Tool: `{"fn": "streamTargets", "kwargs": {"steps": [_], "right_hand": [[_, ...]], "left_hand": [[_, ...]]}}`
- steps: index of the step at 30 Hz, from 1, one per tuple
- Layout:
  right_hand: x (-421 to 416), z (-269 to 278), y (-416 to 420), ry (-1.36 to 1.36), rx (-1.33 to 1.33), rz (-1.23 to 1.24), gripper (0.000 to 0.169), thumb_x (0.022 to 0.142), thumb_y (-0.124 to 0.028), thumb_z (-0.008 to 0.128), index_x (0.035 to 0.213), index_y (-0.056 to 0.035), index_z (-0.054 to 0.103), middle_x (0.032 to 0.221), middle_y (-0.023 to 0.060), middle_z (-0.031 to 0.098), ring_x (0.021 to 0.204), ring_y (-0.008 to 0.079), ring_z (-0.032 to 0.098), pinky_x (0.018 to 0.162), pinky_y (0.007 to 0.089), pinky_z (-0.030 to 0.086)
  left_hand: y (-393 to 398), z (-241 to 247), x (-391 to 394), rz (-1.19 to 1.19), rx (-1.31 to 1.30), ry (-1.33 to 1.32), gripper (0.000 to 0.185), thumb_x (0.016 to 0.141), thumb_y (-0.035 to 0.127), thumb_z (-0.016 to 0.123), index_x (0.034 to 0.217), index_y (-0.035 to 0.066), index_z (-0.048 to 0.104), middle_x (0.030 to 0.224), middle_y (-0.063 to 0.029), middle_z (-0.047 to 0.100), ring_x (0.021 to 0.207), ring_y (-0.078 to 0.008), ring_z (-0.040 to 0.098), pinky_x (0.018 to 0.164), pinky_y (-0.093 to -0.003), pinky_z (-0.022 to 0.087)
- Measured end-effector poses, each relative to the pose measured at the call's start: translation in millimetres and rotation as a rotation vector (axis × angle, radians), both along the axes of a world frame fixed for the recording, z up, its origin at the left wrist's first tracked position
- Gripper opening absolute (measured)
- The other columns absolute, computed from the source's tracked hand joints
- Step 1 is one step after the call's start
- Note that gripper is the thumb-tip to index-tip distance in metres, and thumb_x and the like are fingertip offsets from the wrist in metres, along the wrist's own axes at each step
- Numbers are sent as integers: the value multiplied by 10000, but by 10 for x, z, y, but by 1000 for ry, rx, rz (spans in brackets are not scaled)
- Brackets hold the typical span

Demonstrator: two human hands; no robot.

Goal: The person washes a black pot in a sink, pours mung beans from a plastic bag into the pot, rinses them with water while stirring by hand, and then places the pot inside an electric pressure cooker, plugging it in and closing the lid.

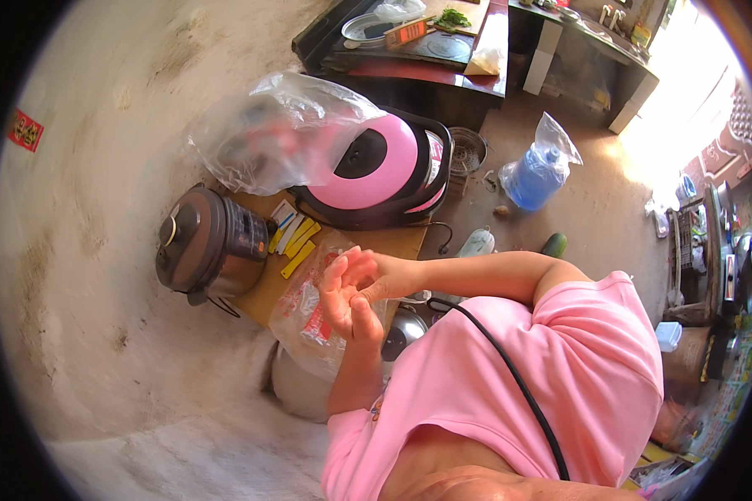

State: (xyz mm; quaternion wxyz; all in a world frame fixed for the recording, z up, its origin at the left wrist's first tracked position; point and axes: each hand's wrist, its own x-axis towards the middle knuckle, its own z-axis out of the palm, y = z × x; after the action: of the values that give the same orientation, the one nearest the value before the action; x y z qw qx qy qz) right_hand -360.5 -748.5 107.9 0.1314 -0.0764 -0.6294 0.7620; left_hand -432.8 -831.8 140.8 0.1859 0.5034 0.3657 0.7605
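Observation:
My left hand is raised over the low table, palm turned up and fingers apart. Against it rests my right hand, its thumb near the left palm. No object shows between the hands, though their overlap hides some of the fingers. Beneath them lies a clear plastic bag with red print. Several yellow and white strips lie beside an electric pressure cooker. Behind the strips stands a pink and black appliance, partly covered by a clear plastic bag.
A rough wall borders the left side. On the floor are a blue water bottle wrapped in plastic, a green gourd and a metal pot. Behind is a counter with leafy greens. A black cable crosses my shirt.

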Motion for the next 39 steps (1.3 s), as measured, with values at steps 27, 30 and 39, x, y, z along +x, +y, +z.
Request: {"fn": "streamTargets", "kwargs": {"steps": [27,30,39], "right_hand": [[628,82,428,-451,917,-339,360,902,-289,530,641,-43,556,523,103,575,493,239,591,506,337,464],[562,44,483,-411,777,-375,454,934,-316,494,599,-14,548,500,69,570,467,150,574,482,294,451],[685,-207,854,-524,878,-436,463,953,-287,420,649,18,590,573,93,615,537,144,577,553,286,446]], "left_hand": [[-430,-808,-2331,604,-560,-709,250,869,276,611,1045,99,593,905,-39,665,711,-125,643,539,-229,459],[-581,-1317,-2822,749,-576,-826,351,872,250,596,1176,93,517,1113,-68,589,897,-183,618,668,-302,497],[-682,-2443,-3952,760,-343,-1344,510,918,298,516,1327,27,380,1315,-152,417,1188,-284,436,986,-431,371]]}}
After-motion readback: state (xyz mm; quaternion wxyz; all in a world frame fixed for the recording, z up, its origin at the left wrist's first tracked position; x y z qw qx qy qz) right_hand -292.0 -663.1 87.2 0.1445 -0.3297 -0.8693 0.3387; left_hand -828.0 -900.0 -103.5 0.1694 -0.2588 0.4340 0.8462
